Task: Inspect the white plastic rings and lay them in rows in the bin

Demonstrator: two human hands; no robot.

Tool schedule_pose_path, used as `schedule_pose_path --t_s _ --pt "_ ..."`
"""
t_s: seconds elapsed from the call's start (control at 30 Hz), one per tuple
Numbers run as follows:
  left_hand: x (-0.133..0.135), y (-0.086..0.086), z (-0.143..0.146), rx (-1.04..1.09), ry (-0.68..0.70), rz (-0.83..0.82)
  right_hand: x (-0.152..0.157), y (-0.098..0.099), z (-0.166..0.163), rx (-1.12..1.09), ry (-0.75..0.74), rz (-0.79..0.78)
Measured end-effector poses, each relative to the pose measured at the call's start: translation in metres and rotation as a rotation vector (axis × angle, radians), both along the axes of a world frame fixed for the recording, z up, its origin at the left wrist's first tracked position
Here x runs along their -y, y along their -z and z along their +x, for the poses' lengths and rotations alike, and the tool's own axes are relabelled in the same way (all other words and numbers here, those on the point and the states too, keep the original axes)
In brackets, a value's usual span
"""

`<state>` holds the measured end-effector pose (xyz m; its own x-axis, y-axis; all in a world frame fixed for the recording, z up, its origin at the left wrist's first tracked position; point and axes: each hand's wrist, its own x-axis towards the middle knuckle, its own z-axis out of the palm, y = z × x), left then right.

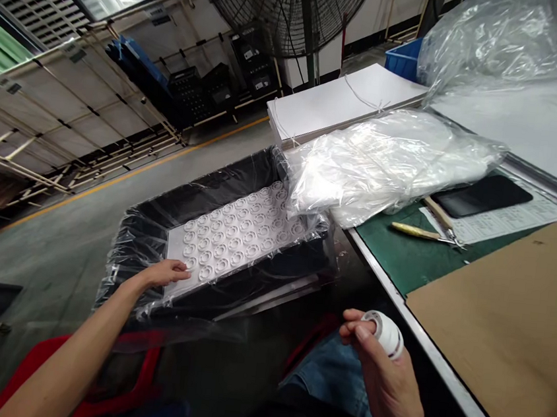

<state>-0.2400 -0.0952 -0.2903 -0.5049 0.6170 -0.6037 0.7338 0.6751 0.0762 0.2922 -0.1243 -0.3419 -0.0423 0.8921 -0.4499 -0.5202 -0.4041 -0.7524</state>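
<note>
My left hand (168,272) reaches into a plastic-lined black crate (144,227). Its fingers are drawn together at a white ring (191,264) at the near left end of the rows. Several more white rings (239,241) lie in rows on a white sheet (175,241) inside the crate. Over my lap, my right hand (385,372) is closed round a short stack of white rings (385,334), with fingers passing through the stack. The palm hides part of that stack.
On the workbench to the right are a clear plastic bag (388,157), a yellow-handled tool (415,231), a black phone (483,195) and brown cardboard (506,312). White sheets (339,102) are stacked behind the crate. A red stool (147,367) stands below my left arm.
</note>
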Motion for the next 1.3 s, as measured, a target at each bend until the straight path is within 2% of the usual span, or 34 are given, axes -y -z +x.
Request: schedule_pose_path --t_s 0.1,0.2,0.27,0.33,0.4,0.47,0.53,0.6,0.67,0.83,0.93,1.03,1.1,1.2,1.3 --pt "-0.004 -0.017 0.007 -0.098 0.022 0.103 -0.001 -0.003 -0.003 -0.01 -0.012 0.015" --pt "-0.009 -0.041 0.028 -0.266 0.042 0.314 -0.003 -0.011 -0.007 -0.062 -0.061 0.069" --pt "-0.01 -0.056 0.058 -0.34 0.052 0.492 -0.006 -0.017 -0.011 -0.127 -0.103 0.118" --pt "-0.009 -0.066 0.102 -0.325 0.112 0.674 -0.009 -0.022 -0.014 -0.169 -0.136 0.152" --pt "-0.007 -0.071 0.157 -0.142 0.37 0.891 -0.011 -0.026 -0.015 -0.152 -0.181 0.168" --pt "-0.006 -0.068 0.214 0.228 0.675 0.936 -0.01 -0.03 -0.014 -0.102 -0.224 0.183" --pt "-0.008 -0.058 0.263 0.527 0.873 0.862 -0.008 -0.034 -0.012 -0.06 -0.252 0.211" --pt "-0.012 -0.043 0.299 0.709 0.948 0.795 -0.007 -0.037 -0.008 -0.049 -0.26 0.245" --pt "-0.016 -0.03 0.322 0.81 0.936 0.755 -0.006 -0.038 -0.005 -0.067 -0.279 0.279" --pt "-0.017 -0.013 0.343 0.921 0.834 0.8 -0.01 -0.037 -0.003 -0.168 -0.333 0.324" --pt "-0.014 -0.011 0.345 0.767 0.816 0.906 -0.012 -0.036 -0.004 -0.04 -0.236 0.305" --pt "-0.011 -0.009 0.346 0.52 0.894 1.05 -0.012 -0.033 -0.007 0.131 -0.09 0.229" --pt "-0.011 -0.009 0.347 0.418 0.964 1.113 -0.011 -0.029 -0.009 0.167 -0.04 0.197" --pt "-0.011 -0.011 0.349 0.367 1.033 1.182 -0.01 -0.022 -0.011 0.162 0.02 0.169" --pt "-0.013 -0.015 0.348 0.393 1.059 1.189 -0.011 -0.02 -0.012 0.051 0.027 0.139"
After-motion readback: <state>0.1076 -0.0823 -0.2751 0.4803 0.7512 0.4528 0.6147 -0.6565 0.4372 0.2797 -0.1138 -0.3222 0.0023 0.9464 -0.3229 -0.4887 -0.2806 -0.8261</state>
